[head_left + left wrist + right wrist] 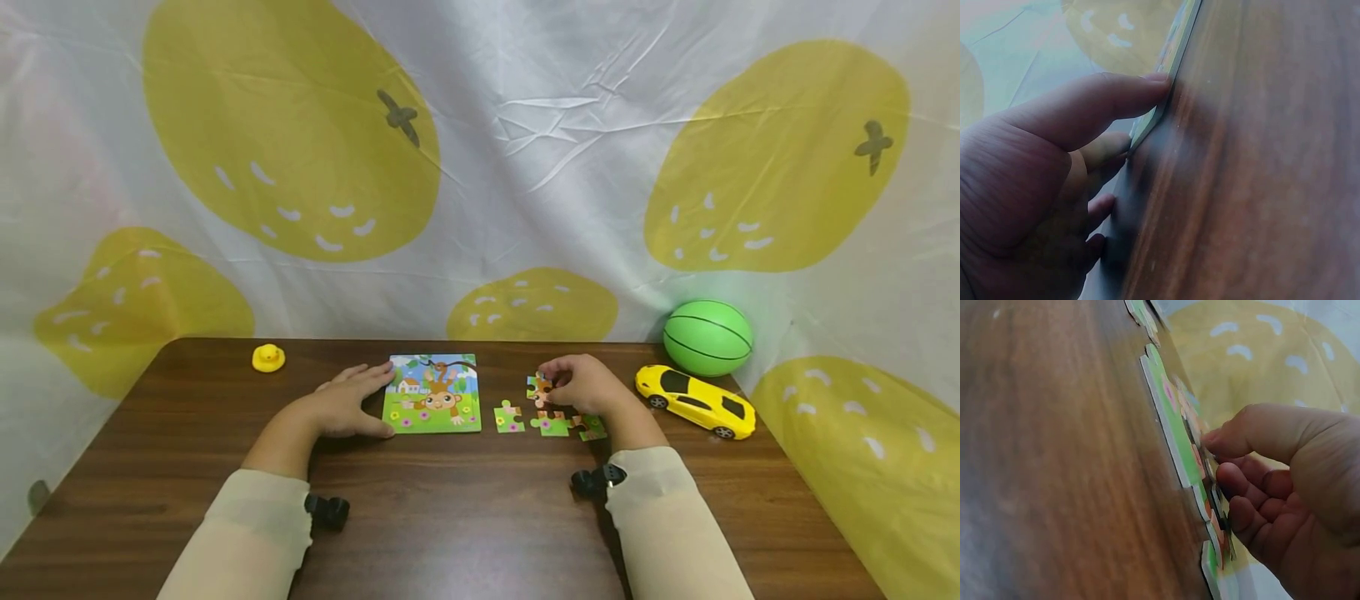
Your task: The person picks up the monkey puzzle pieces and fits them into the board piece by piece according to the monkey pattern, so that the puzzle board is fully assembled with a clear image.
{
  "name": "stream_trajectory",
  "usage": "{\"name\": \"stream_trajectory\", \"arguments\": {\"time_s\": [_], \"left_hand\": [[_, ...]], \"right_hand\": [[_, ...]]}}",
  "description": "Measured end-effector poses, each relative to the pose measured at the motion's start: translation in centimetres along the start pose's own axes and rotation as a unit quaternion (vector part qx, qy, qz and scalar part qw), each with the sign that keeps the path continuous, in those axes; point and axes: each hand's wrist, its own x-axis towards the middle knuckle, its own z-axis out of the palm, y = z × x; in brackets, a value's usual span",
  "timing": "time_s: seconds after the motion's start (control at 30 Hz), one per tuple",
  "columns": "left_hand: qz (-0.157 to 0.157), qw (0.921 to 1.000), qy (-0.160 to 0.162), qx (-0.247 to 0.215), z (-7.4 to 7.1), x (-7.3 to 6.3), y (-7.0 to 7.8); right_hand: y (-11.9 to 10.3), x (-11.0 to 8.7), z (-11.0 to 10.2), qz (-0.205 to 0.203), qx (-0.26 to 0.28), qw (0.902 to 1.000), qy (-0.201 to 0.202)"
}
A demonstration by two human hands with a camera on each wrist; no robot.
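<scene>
A square monkey picture puzzle [432, 394] lies flat on the table, its picture whole. My left hand [345, 404] spans its left edge, fingertips by the upper corner and thumb at the lower one. The left wrist view shows the thumb [1116, 100] resting along the board's rim. To the right, my right hand [588, 390] pinches a puzzle piece [537, 389] between thumb and bent fingers. Closest below are loose pieces with green grass, one with a pink flower [553, 426], another [509, 418] nearer the board, and one [592, 428] by the right wrist.
On the brown wooden table [450, 517], a yellow toy car [697, 402] stands just right of my right hand. Behind it sits a green ball [707, 337] by the curtain. A small yellow rubber duck [268, 358] is at the back left. A fruit-print curtain [510, 208] hangs behind the table.
</scene>
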Motion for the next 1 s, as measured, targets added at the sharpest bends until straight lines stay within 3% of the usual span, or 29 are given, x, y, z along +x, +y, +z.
{"name": "stream_trajectory", "arguments": {"time_s": [0.23,0.53,0.8,1.0], "left_hand": [[0.001,1.0,0.0,0.001,0.1,0.1,-0.2],[-0.004,1.0,-0.003,0.003,-0.1,0.1,0.0],[-0.005,1.0,-0.005,0.004,-0.2,0.0,0.1],[-0.004,1.0,-0.005,0.001,-0.1,0.0,0.2]], "right_hand": [[-0.4,-0.3,-0.2,-0.011,-0.002,0.9999,-0.006],[-0.9,-0.5,-0.3,-0.009,-0.03,0.9986,-0.042],[-1.2,-0.4,0.1,0.009,-0.052,0.9981,-0.031],[-1.3,-0.6,0.1,-0.013,-0.046,0.9986,-0.022]]}}
